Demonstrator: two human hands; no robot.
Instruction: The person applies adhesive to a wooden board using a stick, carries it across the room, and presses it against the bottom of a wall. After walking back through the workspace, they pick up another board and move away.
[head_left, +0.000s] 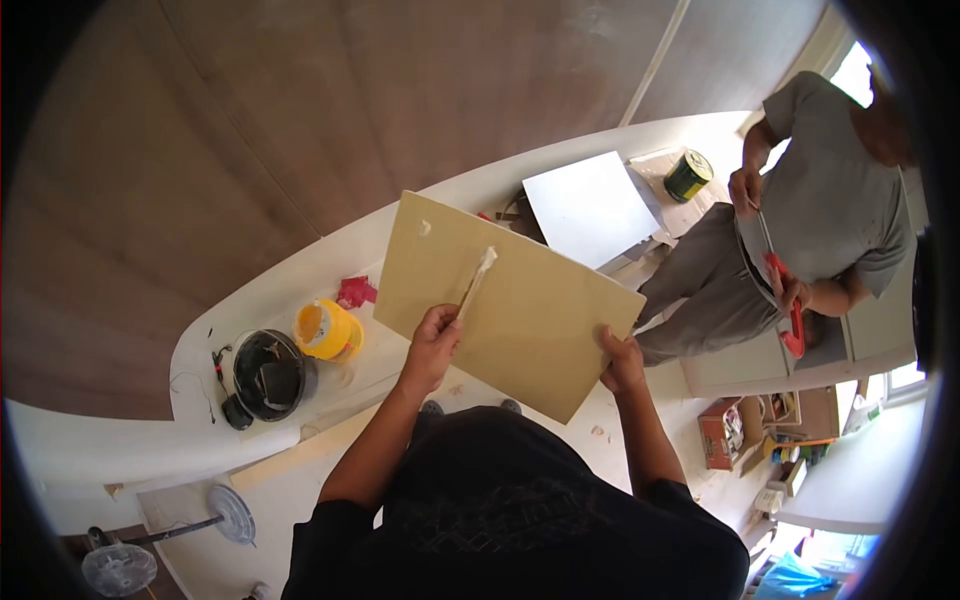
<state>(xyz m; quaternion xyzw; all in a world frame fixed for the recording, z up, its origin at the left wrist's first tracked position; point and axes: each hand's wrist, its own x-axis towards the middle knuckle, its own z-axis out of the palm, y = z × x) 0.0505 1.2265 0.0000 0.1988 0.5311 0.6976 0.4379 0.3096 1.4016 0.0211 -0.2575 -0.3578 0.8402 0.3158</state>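
Observation:
In front of my body is a flat tan board [540, 315], tilted in the air. My right hand [624, 362] is closed on its right edge, thumb lying on the top face. My left hand [432, 348] pinches a thin stick [468, 298] over the board's left part. White paste [487, 258] coats the stick's far end, and a small white smear [425, 228] marks the board near its upper left corner.
A yellow bucket [345, 340] and a black bucket [296, 375] stand left. At right a co-worker [830, 190] holds a red-handled tool [795, 325]. Beyond the board are a white panel [590, 210] and a dark green can [688, 175]. A fan [232, 515] is lower left.

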